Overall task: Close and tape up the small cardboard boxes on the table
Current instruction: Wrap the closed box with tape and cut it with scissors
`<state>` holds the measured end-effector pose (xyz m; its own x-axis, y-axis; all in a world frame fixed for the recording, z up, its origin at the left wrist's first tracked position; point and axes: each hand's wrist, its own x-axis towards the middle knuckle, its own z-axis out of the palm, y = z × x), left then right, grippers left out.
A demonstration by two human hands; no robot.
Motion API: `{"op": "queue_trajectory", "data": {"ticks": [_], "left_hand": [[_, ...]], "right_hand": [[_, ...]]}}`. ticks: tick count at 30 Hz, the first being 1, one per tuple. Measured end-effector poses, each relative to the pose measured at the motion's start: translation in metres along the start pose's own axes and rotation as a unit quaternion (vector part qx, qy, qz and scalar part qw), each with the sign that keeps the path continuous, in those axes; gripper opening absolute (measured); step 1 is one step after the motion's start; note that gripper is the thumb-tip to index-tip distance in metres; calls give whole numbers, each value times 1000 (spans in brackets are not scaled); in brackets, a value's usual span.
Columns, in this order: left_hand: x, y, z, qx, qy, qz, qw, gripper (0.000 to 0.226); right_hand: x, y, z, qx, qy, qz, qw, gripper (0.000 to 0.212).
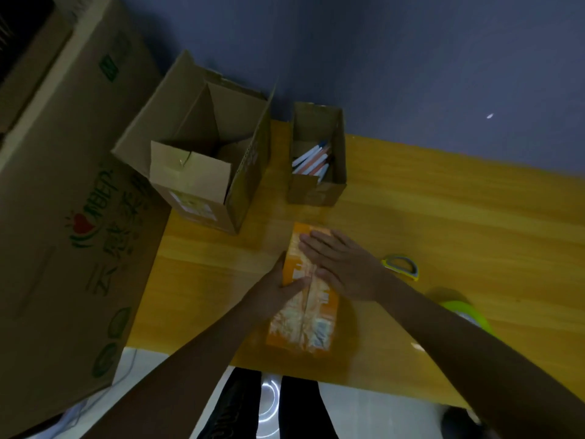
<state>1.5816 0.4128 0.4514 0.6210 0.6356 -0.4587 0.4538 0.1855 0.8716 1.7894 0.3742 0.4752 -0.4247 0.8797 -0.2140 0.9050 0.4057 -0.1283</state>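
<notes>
Yellow wooden table (443, 217): small orange cardboard box (308, 299), flaps closed, near its front edge. Right hand (343, 266) presses flat, fingers straight, atop box; left hand (278, 288) grips box's left side.

Before you, a yellow wooden table (459, 217) carries: an orange box (305, 315) near the front edge; an open cardboard box (202, 172) at the far left corner; a smaller open box (316, 188) of pens (311, 160) by the far edge; a tape dispenser (402, 266) right of the orange box.
</notes>
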Motion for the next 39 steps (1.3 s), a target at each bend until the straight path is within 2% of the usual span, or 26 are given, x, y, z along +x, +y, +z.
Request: {"op": "queue_trajectory", "data": {"ticks": [2,4,5,6,8,9,11,13,17,20,22,25,27,28,30,31,32,34,36,37,39], "left_hand": [[0,-2,0,0,-7,-6,1000,92],[-2,-1,0,10,-9,-2,1000,72],[-4,0,-1,8,-9,-3,1000,67],[-5,1,-1,0,-9,-6,1000,67],[-4,5,-1,-7,-12,12,1000,70],[-3,6,0,-10,-14,24,1000,72],[-2,7,3,-25,-11,25,999,74],[-1,8,5,-30,-2,31,999,70],[2,12,9,-25,16,35,999,64],[0,17,25,-62,52,-16,997,69],[-6,27,45,-97,106,-106,984,81],[-13,45,66,-178,157,-185,954,77],[-10,53,72,-239,162,-224,931,72],[-9,56,72,-217,175,-236,931,72],[-9,63,61,-37,200,-213,956,80],[-9,63,53,81,201,-166,962,87],[-9,60,44,210,197,-93,953,93],[-3,55,25,441,164,75,879,94],[10,57,15,572,80,171,798,82],[18,60,14,602,49,185,775,76],[29,70,22,617,48,182,764,67]], "right_hand": [[-12,11,0,-5,-9,72,997,52],[-14,4,0,35,19,175,984,50],[-11,-7,0,51,45,197,978,50],[-7,-19,-1,59,65,185,979,51],[1,-39,1,61,82,85,991,52],[4,-41,4,68,67,37,995,51],[6,-31,4,81,39,-4,996,50],[6,-25,4,67,45,10,997,49],[12,-31,4,45,55,141,988,51],[23,-25,-5,84,52,233,968,53],[22,-10,-22,157,58,306,937,57],[1,0,-41,200,44,327,922,61],[-15,-9,-41,227,-20,338,913,63],[-22,-16,-36,240,-50,340,908,63],[-33,-28,-25,274,-50,326,903,63],[-36,-29,-22,279,-34,311,908,63],[-36,-27,-21,275,-23,294,915,64],[-29,-16,-21,254,-32,257,932,64],[-18,-3,-23,203,-60,222,952,61],[-12,3,-25,159,-73,213,961,58],[-4,11,-27,83,-54,235,967,55]]}}
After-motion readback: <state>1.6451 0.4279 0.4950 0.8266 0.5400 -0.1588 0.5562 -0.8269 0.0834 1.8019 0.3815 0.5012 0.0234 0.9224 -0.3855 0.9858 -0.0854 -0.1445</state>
